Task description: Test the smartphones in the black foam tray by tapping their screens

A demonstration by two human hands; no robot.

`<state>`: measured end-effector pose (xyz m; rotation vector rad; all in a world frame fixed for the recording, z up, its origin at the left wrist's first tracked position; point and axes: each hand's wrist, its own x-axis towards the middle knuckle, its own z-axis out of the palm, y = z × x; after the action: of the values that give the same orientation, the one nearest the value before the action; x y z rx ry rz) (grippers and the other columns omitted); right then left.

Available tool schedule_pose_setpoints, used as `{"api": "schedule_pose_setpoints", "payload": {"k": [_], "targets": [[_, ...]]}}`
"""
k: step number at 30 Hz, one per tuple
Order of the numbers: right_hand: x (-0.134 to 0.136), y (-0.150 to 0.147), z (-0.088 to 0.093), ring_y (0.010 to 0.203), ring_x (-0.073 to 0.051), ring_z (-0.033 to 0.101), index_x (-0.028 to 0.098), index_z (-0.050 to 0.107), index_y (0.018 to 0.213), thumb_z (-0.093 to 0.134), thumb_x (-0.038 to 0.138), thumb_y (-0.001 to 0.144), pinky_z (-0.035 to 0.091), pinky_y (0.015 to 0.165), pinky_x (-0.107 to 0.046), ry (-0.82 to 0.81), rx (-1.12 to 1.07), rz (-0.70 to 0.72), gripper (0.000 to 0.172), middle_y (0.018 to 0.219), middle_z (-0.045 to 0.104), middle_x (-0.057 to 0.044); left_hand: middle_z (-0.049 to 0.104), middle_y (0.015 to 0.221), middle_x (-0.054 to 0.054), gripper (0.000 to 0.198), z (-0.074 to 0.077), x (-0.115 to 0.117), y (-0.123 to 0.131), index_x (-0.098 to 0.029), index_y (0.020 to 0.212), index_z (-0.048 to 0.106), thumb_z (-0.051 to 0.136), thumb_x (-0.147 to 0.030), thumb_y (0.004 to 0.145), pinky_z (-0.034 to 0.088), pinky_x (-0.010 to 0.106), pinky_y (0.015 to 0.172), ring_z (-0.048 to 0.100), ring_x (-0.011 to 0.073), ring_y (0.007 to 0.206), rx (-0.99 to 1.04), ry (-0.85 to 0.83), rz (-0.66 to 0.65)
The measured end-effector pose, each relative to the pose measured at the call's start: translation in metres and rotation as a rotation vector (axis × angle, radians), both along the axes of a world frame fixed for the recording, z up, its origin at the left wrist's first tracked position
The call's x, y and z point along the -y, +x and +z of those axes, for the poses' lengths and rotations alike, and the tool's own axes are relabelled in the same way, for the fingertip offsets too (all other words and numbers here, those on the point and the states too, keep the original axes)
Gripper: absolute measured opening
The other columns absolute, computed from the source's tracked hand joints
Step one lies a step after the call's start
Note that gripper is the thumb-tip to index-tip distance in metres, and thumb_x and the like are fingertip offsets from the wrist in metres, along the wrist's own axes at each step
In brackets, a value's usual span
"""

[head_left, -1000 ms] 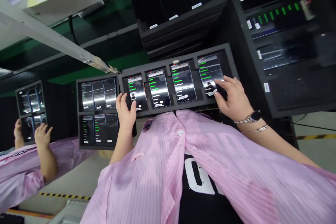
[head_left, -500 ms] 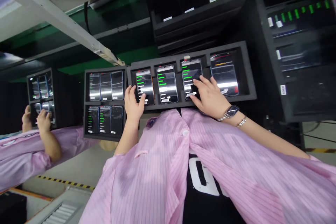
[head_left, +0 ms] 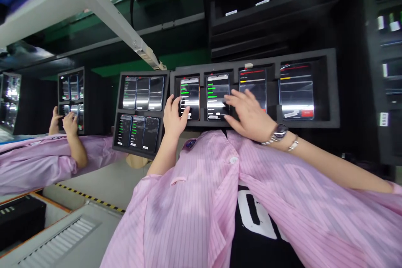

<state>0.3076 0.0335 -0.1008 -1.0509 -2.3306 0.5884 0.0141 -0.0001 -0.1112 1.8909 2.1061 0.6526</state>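
The right hand (head_left: 248, 113) is lying open, fingers spread and holding nothing, with its fingertips (head_left: 230, 99) touching the lower part of the second phone (head_left: 217, 92), whose screen is showing green lines. A wristwatch (head_left: 279, 132) and a thin bracelet (head_left: 294, 144) are sitting on that wrist. The left hand (head_left: 174, 118) is resting at the first phone (head_left: 190, 96), its thumb pressing on the lower screen and its fingers curling up along the phone's left side; whether it is gripping or only leaning there cannot be told. Both phones are lying side by side in the left half of a long black foam tray (head_left: 333, 92). In the same tray, to the right, the third phone (head_left: 253, 83) is showing red lines and is partly hidden behind the right hand, and the fourth phone (head_left: 297, 90) is showing red and yellow lines with a red button low on its screen. The person's pink striped coat (head_left: 194, 209) is filling the lower part of the view. Just left of the long tray, a second black tray (head_left: 118, 113) is holding six phones in two rows. Further left, a co-worker's hands (head_left: 67, 121) are working at another tray of phones (head_left: 84, 92). A pale metal beam (head_left: 103, 8) is running diagonally above
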Motion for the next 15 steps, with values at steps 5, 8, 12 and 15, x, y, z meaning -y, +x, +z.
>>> {"api": "schedule_pose_setpoints", "payload": {"k": [5,8,12,15], "targets": [[0.006,0.074,0.003,0.145,-0.041,0.047,0.014,0.056,0.133,0.052,0.045,0.097,0.032,0.122,-0.067,0.045,0.111,-0.283,0.048,0.143,0.061,-0.022,0.033,0.168,0.015,0.063,0.011,-0.008,0.001,-0.029,0.152,0.054,0.054,-0.063,0.099,0.045,0.059,0.116,0.045,0.0414,0.149,-0.073,-0.193,-0.005],[0.015,0.126,-0.013,0.146,-0.045,0.044,0.008,0.054,0.136,0.052,0.059,0.092,0.036,0.119,-0.065,0.070,0.205,-0.528,0.068,0.143,0.056,-0.031,0.023,0.173,0.016,0.069,0.022,-0.007,-0.004,-0.030,0.155,0.050,0.057,-0.065,0.097,0.045,0.060,0.116,0.040,0.0428,0.153,-0.037,-0.294,-0.033],[0.032,0.166,-0.028,0.118,-0.047,0.064,0.011,0.055,0.134,0.067,0.071,0.074,0.053,0.091,-0.061,-0.230,0.264,-0.830,0.086,0.127,0.063,-0.033,0.026,0.172,0.022,0.091,0.034,0.009,-0.011,-0.023,0.167,0.024,0.050,-0.073,0.096,0.047,0.059,0.114,0.039,0.0419,0.154,0.071,-0.353,0.024],[0.037,0.169,-0.024,0.092,-0.040,0.069,0.017,0.061,0.122,0.073,0.077,0.061,0.054,0.074,-0.055,-0.386,0.119,-1.062,0.086,0.112,0.069,-0.026,0.048,0.159,0.026,0.099,0.044,0.022,-0.013,-0.018,0.167,0.022,0.046,-0.080,0.094,0.050,0.060,0.109,0.055,0.0437,0.141,0.113,-0.376,0.109]]}}
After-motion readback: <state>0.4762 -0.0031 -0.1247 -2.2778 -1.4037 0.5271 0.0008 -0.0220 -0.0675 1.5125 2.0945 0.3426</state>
